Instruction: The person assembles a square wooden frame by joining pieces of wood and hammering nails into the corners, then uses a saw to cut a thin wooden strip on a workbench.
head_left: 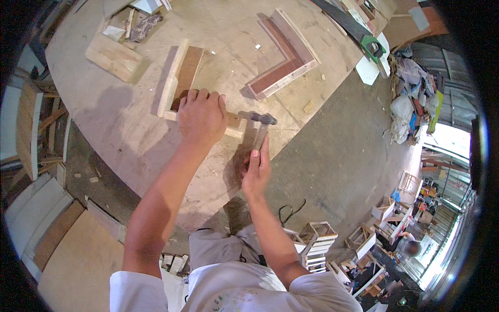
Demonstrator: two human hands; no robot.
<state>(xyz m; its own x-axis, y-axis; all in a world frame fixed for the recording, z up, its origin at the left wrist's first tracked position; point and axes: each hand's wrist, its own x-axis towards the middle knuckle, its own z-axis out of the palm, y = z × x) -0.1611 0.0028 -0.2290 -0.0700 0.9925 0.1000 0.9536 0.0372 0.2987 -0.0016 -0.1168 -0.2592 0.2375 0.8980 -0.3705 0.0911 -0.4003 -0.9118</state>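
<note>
My left hand [201, 115] presses down over the corner of an L-shaped wooden piece [188, 70], its fingers curled round the edge. This piece has pale side strips and a reddish-brown board, and my hand hides its corner. In my right hand [257, 169] is a hammer [263, 119], gripped by the handle. The hammer's dark metal head is just beyond the right end of the piece's short arm; I cannot tell whether they touch. A second L-shaped wooden piece [291, 65] lies farther off to the right on the wooden worktable [140, 145].
A handsaw with a green handle [372, 48] lies at the table's far right edge. Wood offcuts [115, 56] are at the far left. Boards [78, 255] lean at the lower left. Wooden frames [319, 240] stand on the floor at right, with another person [408, 247] beyond.
</note>
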